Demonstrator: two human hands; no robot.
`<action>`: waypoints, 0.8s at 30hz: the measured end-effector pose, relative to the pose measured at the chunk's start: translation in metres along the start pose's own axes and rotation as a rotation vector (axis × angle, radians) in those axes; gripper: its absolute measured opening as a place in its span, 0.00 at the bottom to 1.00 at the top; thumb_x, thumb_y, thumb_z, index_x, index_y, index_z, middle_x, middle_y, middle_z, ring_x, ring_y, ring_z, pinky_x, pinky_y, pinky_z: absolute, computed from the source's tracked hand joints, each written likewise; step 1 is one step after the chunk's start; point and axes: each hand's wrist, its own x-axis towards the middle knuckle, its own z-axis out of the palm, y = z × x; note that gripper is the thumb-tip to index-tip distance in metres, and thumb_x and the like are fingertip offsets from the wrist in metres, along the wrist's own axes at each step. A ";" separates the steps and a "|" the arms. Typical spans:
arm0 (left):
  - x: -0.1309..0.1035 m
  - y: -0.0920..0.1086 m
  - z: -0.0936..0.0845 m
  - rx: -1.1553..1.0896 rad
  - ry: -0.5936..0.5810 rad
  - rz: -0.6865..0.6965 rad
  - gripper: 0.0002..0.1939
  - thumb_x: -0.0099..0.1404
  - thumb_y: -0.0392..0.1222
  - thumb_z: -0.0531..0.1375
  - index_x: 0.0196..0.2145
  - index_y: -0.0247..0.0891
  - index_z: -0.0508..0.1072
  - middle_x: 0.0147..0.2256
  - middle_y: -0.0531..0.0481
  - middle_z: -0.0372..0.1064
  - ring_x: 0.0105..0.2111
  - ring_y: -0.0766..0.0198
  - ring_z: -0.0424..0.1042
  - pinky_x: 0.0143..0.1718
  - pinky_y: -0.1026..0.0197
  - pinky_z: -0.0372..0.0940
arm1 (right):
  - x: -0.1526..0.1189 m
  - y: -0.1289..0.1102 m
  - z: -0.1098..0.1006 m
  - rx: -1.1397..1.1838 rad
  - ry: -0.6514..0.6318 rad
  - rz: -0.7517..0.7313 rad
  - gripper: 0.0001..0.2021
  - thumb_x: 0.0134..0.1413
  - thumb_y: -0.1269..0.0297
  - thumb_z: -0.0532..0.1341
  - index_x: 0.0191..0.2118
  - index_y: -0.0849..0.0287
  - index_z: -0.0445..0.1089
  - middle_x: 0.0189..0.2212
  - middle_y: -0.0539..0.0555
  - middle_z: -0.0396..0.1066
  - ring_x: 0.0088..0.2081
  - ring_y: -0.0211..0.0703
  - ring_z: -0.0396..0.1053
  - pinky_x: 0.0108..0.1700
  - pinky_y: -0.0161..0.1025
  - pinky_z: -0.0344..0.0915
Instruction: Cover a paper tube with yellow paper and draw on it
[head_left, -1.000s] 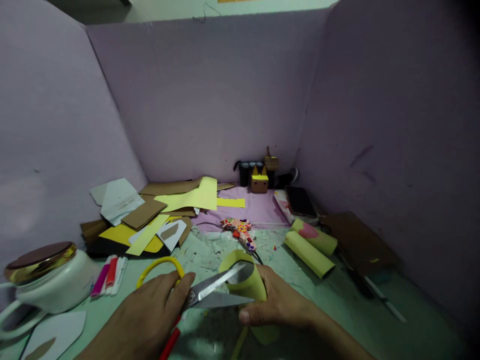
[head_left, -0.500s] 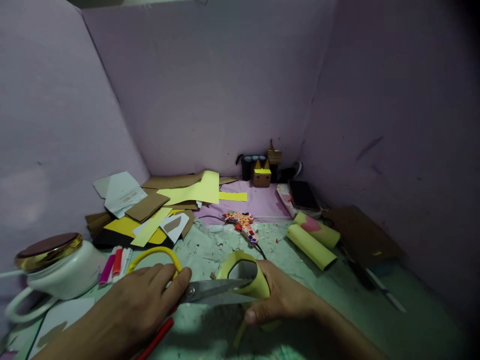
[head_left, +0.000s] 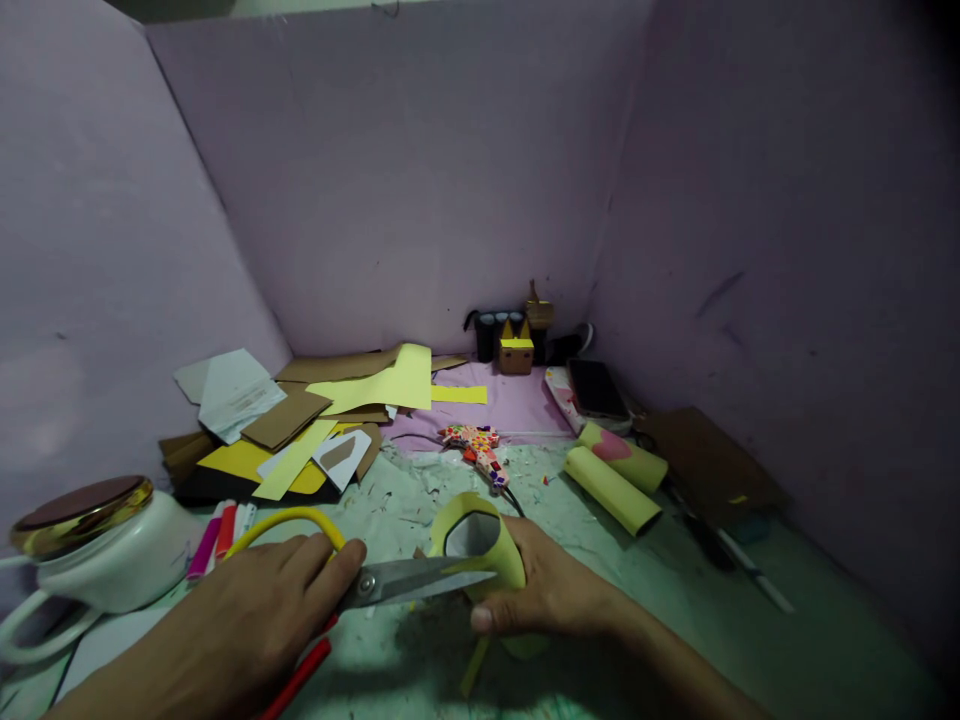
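Note:
My left hand (head_left: 255,610) is closed on a pair of scissors (head_left: 394,582) with one yellow and one red handle loop. Its blades are slightly apart and lie across the near side of the rim of a yellow paper tube (head_left: 511,560). Fingers wrapped round that tube, my right hand (head_left: 555,585) holds it with its open mouth up. A greyish lining shows inside. Below my right thumb hangs a thin yellow paper strip (head_left: 474,668); whether it joins the tube is hidden.
Two yellow paper tubes (head_left: 611,490) lie to the right, near a phone (head_left: 596,388) and a brown board (head_left: 712,465). A patterned glue gun (head_left: 480,450) lies beyond my hands. Paper and cardboard scraps (head_left: 289,418), markers (head_left: 214,540) and a lidded white mug (head_left: 112,560) are leftward.
The scissor blades have come closer together at the tube's rim. The whole view has shifted slightly, so most things appear a little farther left.

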 end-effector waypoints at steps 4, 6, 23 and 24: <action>-0.002 0.001 -0.001 -0.073 -0.036 0.012 0.22 0.60 0.28 0.48 0.52 0.41 0.58 0.32 0.49 0.73 0.27 0.58 0.73 0.26 0.60 0.66 | 0.000 0.002 0.001 -0.056 0.045 -0.010 0.21 0.35 0.63 0.71 0.39 0.58 0.68 0.30 0.48 0.65 0.31 0.39 0.60 0.32 0.36 0.57; -0.003 0.003 -0.001 -0.102 -0.046 -0.016 0.23 0.61 0.27 0.46 0.53 0.40 0.56 0.34 0.48 0.73 0.29 0.57 0.73 0.28 0.58 0.67 | 0.001 0.002 0.001 -0.063 0.053 -0.029 0.21 0.36 0.62 0.71 0.39 0.58 0.67 0.31 0.49 0.65 0.32 0.40 0.61 0.34 0.37 0.58; -0.004 0.011 0.007 -0.220 -0.160 -0.139 0.21 0.63 0.30 0.47 0.52 0.42 0.64 0.37 0.45 0.75 0.33 0.57 0.74 0.33 0.57 0.68 | 0.001 0.001 0.005 -0.131 0.145 -0.071 0.20 0.37 0.58 0.70 0.37 0.58 0.66 0.31 0.50 0.65 0.33 0.42 0.62 0.35 0.39 0.59; -0.004 0.012 0.007 -0.216 -0.161 -0.148 0.21 0.63 0.30 0.47 0.52 0.41 0.64 0.37 0.44 0.75 0.33 0.56 0.74 0.33 0.57 0.68 | 0.001 0.001 0.004 -0.129 0.146 -0.080 0.21 0.37 0.58 0.70 0.38 0.58 0.66 0.32 0.50 0.65 0.33 0.42 0.62 0.35 0.39 0.59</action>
